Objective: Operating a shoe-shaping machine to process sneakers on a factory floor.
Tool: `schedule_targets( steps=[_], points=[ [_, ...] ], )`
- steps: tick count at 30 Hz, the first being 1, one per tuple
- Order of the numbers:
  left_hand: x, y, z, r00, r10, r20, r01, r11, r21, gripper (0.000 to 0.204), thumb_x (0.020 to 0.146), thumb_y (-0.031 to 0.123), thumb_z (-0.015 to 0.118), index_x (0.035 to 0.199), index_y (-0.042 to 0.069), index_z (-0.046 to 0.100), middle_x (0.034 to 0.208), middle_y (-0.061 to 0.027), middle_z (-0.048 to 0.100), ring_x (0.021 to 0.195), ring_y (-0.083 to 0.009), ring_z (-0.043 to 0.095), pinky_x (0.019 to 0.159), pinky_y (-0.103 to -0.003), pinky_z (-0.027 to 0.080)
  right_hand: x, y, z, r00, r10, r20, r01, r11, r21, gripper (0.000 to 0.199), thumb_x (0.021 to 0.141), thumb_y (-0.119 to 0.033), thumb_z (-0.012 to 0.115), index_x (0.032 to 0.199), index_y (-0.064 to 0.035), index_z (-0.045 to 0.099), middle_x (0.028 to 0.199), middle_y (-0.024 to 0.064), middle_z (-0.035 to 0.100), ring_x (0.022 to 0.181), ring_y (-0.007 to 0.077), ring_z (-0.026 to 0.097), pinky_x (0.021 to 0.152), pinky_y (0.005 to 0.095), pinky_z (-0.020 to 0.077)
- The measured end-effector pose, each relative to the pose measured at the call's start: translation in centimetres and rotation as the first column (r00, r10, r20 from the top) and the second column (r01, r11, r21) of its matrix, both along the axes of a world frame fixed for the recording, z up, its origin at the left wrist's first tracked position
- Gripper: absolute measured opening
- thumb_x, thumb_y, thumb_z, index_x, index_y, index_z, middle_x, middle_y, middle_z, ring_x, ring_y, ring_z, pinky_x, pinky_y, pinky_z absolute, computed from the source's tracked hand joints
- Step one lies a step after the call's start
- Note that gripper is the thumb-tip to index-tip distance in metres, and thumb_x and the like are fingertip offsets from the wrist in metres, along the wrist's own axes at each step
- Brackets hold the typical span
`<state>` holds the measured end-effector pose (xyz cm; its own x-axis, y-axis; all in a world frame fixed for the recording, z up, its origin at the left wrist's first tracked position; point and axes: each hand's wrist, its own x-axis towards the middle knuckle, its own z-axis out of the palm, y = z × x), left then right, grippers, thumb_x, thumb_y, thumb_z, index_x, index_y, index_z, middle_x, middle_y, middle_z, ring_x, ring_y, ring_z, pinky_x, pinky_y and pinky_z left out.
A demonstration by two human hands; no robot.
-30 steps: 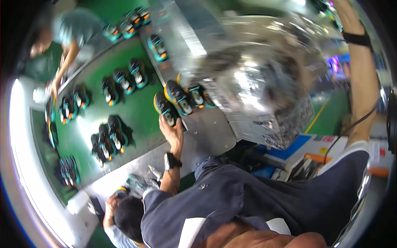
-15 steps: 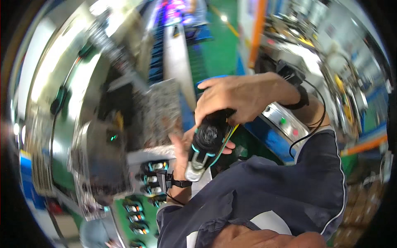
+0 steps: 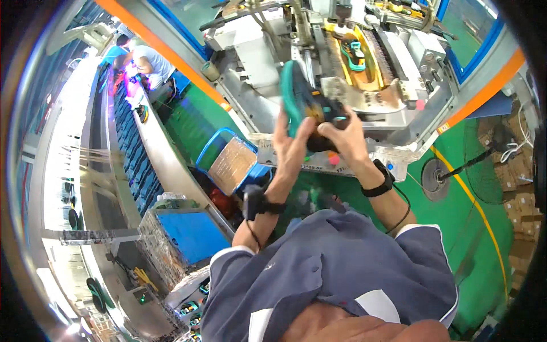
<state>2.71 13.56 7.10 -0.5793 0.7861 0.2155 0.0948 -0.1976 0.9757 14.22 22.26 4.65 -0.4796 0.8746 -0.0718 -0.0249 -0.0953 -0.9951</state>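
Note:
Both of my hands hold a dark shoe with a teal sole (image 3: 293, 94) in front of the machine. My left hand (image 3: 290, 147) grips it along the sole side, thumb on the upper. My right hand (image 3: 348, 138) has its fingers round the black heel or collar end, thumb pressed in; the shoe's opening is partly hidden. The shoe is tilted, sole toward the left, slightly blurred. Just beyond it, the machine (image 3: 250, 62) has a yellow cradle (image 3: 373, 65) in which another black and teal shoe (image 3: 354, 56) sits under a press head.
An orange frame post (image 3: 171, 60) stands left of the machine. A blue stool (image 3: 231, 162) stands between machine and conveyor (image 3: 134, 154), where a person (image 3: 149, 64) works farther back. More shoes (image 3: 191, 308) lie at lower left. A fan (image 3: 436, 176) stands on the right.
My body and view have turned right, from the bench and conveyor to the machine. The shoe has come along in both hands and now shows its teal sole side.

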Motion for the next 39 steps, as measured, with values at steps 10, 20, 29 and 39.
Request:
schedule_targets(
  steps=[10, 20, 29, 39],
  points=[
    [-4.7, 26.7, -7.8, 0.974, -0.157, -0.165, 0.090, 0.931, -0.354, 0.088, 0.080, 0.050, 0.070, 0.134, -0.013, 0.040, 0.119, -0.0261, 0.059, 0.108, -0.0297, 0.060, 0.092, -0.035, 0.046, 10.8, 12.5, -2.5, 0.826, -0.540, -0.163, 0.552, 0.833, 0.033, 0.051, 0.074, -0.003, 0.071, 0.123, -0.0004, 0.056, 0.104, 0.0062, 0.060, 0.086, 0.0154, 0.059, 0.076, 0.0281, 0.0500],
    [-9.9, 42.9, -16.7, 0.899, -0.197, -0.391, -0.097, 0.781, -0.616, 0.079, 0.079, 0.030, 0.067, 0.135, -0.012, 0.030, 0.121, -0.0318, 0.056, 0.113, -0.0430, 0.056, 0.096, -0.045, 0.046, 14.1, 15.6, -1.1, 0.670, -0.739, 0.074, 0.681, 0.651, 0.336, 0.056, 0.078, -0.008, 0.071, 0.128, 0.0053, 0.050, 0.110, 0.0093, 0.060, 0.094, 0.0154, 0.059, 0.084, 0.0281, 0.0483],
    [-13.1, 28.1, -8.8, 0.637, -0.273, 0.721, 0.465, 0.882, -0.077, 0.032, 0.084, 0.007, 0.068, 0.113, -0.003, 0.059, 0.106, -0.0110, 0.066, 0.091, -0.0207, 0.065, 0.076, -0.036, 0.054, 2.6, 37.4, -0.1, 0.570, -0.601, 0.560, 0.195, 0.762, 0.618, 0.057, 0.068, -0.036, 0.073, 0.108, 0.0040, 0.064, 0.096, 0.0207, 0.069, 0.089, 0.0274, 0.067, 0.079, 0.0351, 0.0512],
    [-17.3, -1.2, -2.6, 0.845, 0.159, 0.510, -0.029, 0.967, -0.252, 0.053, 0.084, 0.009, 0.065, 0.131, -0.006, 0.045, 0.122, -0.0098, 0.058, 0.109, -0.0185, 0.057, 0.098, -0.031, 0.041, -16.6, 40.3, -13.2, 0.495, -0.548, 0.675, -0.040, 0.761, 0.648, 0.040, 0.081, -0.030, 0.063, 0.100, 0.0043, 0.054, 0.091, 0.0243, 0.067, 0.087, 0.0362, 0.069, 0.073, 0.0410, 0.0555]
  ],
)
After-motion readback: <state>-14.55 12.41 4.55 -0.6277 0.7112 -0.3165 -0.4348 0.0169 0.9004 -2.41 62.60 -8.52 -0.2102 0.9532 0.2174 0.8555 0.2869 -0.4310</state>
